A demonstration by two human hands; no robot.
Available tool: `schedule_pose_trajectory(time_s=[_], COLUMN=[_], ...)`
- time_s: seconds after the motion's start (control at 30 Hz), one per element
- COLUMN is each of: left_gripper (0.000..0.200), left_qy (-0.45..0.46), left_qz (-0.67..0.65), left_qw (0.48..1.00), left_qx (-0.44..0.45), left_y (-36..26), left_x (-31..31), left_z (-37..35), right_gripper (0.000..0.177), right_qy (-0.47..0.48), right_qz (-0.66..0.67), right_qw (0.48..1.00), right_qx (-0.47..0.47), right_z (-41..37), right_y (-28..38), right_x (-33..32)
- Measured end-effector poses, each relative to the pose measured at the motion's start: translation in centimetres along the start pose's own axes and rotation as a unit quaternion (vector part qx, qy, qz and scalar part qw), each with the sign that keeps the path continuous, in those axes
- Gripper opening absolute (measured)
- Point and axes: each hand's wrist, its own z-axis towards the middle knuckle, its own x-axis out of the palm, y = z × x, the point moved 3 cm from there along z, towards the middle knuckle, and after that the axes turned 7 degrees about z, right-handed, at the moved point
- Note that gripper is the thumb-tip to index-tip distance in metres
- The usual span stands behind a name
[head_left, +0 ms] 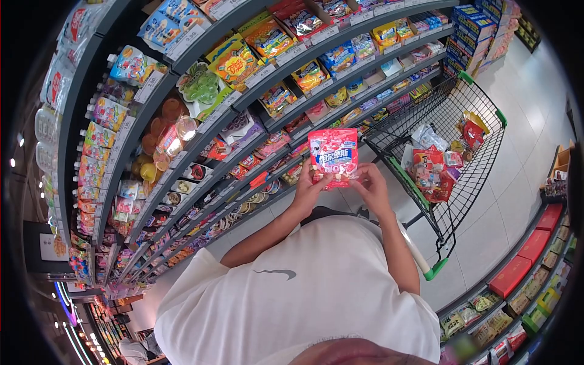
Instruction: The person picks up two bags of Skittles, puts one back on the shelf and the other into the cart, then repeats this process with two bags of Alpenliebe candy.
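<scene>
A pink and red candy bag (334,155) with blue and white lettering is held upright in front of the white shirt. My left hand (309,187) grips its lower left side, the thumb lying across the front. At the lower right corner, my right hand (371,186) pinches the bag's edge. Just beyond and to the right stands a black wire shopping cart (480,176) with green corners. Inside it lie a red snack bag (431,165) and several other packages.
Curved shelves (213,121) packed with bagged sweets and jelly cups run along the left and front. Stacked blue boxes (468,36) stand at the far right end. Low shelves with red boxes (510,275) line the lower right. A person (132,351) is at the lower left.
</scene>
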Motion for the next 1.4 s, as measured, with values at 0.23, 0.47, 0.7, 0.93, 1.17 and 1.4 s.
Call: schedule_pose_trajectory(time_s=[0.23, 0.47, 0.7, 0.93, 1.17, 1.4], left_gripper=[0.073, 0.076, 0.051, 0.056, 0.054, 0.045], left_qy=[0.025, 0.025, 0.052, 0.08, 0.103, 0.103], left_qz=[0.008, -0.023, -0.034, -0.012, 0.072, 0.072], left_qw=[1.0, 0.999, 0.998, 0.997, 0.992, 0.992], left_qx=[-0.01, 0.037, -0.02, 0.005, -0.01, -0.011], left_y=[0.3, 0.0, 0.5, 0.0, 1.0, 0.8], left_x=[-0.3, 0.2, -0.1, 0.1, 0.3, 0.8], left_z=[0.5, 0.7, 0.9, 0.9, 0.8, 0.6], right_gripper=[0.032, 0.048, 0.065, 0.065, 0.073, 0.082], right_qy=[0.009, -0.001, 0.007, -0.002, -0.023, -0.019], right_qz=[0.015, -0.006, -0.008, -0.034, -0.011, -0.102], right_qw=[0.999, 0.998, 0.998, 0.997, 0.996, 0.994], right_qx=[0.028, 0.069, 0.063, 0.076, 0.087, 0.044], right_z=[-0.1, -0.2, -0.1, -0.1, -0.2, -0.3], right_y=[-0.1, 0.8, 1.0, 1.4, 0.6, 0.5], right_x=[-0.2, -0.3, -0.1, -0.2, -0.3, -0.1])
